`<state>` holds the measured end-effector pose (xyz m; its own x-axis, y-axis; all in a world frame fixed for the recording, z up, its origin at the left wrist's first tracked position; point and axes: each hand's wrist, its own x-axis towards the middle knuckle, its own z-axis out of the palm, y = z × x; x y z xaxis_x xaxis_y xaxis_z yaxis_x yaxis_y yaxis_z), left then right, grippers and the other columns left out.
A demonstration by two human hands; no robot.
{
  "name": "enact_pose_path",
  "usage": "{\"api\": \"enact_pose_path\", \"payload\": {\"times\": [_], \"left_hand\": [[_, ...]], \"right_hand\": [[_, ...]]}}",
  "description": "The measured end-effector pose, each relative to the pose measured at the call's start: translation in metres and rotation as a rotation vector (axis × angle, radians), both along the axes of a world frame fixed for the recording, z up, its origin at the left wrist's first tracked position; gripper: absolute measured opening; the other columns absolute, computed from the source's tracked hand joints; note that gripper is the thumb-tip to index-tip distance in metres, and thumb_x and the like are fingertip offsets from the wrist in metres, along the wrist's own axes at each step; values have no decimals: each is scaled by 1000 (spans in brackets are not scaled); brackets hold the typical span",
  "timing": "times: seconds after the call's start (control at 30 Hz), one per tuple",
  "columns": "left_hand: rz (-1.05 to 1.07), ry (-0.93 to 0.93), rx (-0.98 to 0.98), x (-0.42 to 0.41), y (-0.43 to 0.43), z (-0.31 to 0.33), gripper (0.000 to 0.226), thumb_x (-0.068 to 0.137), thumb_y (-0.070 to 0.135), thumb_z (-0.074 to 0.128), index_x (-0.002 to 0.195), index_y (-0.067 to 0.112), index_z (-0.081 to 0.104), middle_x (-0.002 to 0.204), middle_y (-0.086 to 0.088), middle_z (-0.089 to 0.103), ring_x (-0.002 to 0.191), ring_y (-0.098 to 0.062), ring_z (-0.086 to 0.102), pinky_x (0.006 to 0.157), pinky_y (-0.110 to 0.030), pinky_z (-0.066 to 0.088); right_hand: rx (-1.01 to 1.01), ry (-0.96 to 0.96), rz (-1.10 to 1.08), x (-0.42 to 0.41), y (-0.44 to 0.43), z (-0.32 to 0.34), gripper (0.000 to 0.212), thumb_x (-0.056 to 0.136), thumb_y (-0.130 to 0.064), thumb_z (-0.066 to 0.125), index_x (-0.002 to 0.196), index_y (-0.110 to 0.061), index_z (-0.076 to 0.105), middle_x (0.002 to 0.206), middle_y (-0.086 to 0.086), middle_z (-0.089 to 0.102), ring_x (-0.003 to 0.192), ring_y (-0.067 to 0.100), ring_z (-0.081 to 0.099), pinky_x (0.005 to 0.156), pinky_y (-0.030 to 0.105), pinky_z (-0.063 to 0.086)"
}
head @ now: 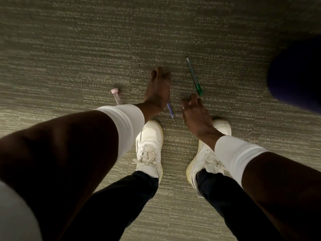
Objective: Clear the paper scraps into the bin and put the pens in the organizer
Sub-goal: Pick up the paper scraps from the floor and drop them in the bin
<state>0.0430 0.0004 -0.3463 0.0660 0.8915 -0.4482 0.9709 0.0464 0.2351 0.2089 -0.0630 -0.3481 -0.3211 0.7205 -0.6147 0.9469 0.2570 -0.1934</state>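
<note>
Three pens lie on the carpet in front of my feet. My left hand [158, 89] reaches down over a purple pen [170, 111], with its fingertips at the floor. Only the pen's lower end shows beside my wrist, and I cannot see whether the fingers grip it. My right hand [193, 111] hangs with fingers curled and apart, the fingertips touching the near end of a green pen [194, 77]. A pink-capped clear pen [116, 96] lies left of my left wrist, partly hidden by my white sleeve. No paper scraps, bin or organizer are in view.
My white sneakers [150, 145] stand on grey-green striped carpet [86, 49], just below the pens. A dark blue rounded object [298, 75] sits at the right edge. Carpet stretches away beyond the pens.
</note>
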Motion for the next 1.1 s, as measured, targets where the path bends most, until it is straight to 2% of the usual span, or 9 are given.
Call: {"api": "enact_pose_path", "payload": {"times": [0.2,0.37,0.57,0.67,0.73,0.83,0.9,0.97,1.1], "left_hand": [[13,-71,-17,-13,-8,17,32,85,-11,53,112,1,66,126,-23,58,114,-42,57,95,-47,45],[104,-111,-61,-4,-13,62,29,88,-12,54,109,3,66,121,-19,60,113,-39,60,93,-48,51],[226,-195,-82,25,-21,137,21,91,-6,58,106,6,68,117,-15,61,106,-33,62,89,-41,54],[216,-246,-70,48,-24,180,22,91,-5,57,106,5,70,116,-15,64,103,-33,65,90,-39,54],[236,-274,-74,66,-24,206,23,92,-5,58,107,5,73,116,-16,66,100,-34,68,92,-41,55],[275,-329,-81,99,-23,242,22,92,-4,62,105,5,77,114,-17,69,99,-33,69,89,-36,55],[302,-363,-92,123,-22,262,20,90,-3,66,102,8,78,113,-16,71,100,-30,69,88,-34,54],[332,-402,-108,148,-18,279,21,89,-5,67,97,10,79,111,-13,71,98,-29,69,89,-37,56],[337,-479,-93,196,-3,304,22,83,-4,68,92,15,77,103,-8,71,90,-24,69,83,-34,56]], "right_hand": [[-33,34,-89,5,-5,14,34,96,-12,63,131,-12,59,144,19,46,127,39,50,93,44,57],[-9,95,-203,14,-6,57,26,94,-13,66,120,-9,66,132,19,53,120,36,55,97,40,54],[26,194,-384,36,-5,138,24,86,-10,74,108,-20,75,117,13,60,103,31,65,84,37,59],[24,242,-496,53,-5,176,22,84,-10,78,105,-18,76,115,11,60,99,31,65,86,39,60],[47,261,-576,65,-5,201,20,84,-10,78,103,-17,76,113,9,60,95,29,66,85,35,58],[115,265,-665,85,-2,238,21,83,-8,75,101,-18,76,109,7,63,89,28,68,82,27,52],[152,270,-726,100,2,262,20,82,-9,75,101,-17,75,108,8,63,87,29,68,81,28,50],[212,260,-767,116,7,284,19,80,-10,77,99,-17,75,105,10,63,83,31,68,77,29,50],[317,290,-844,152,23,318,20,78,-9,80,96,-14,74,103,13,63,82,31,67,72,23,37]]}}
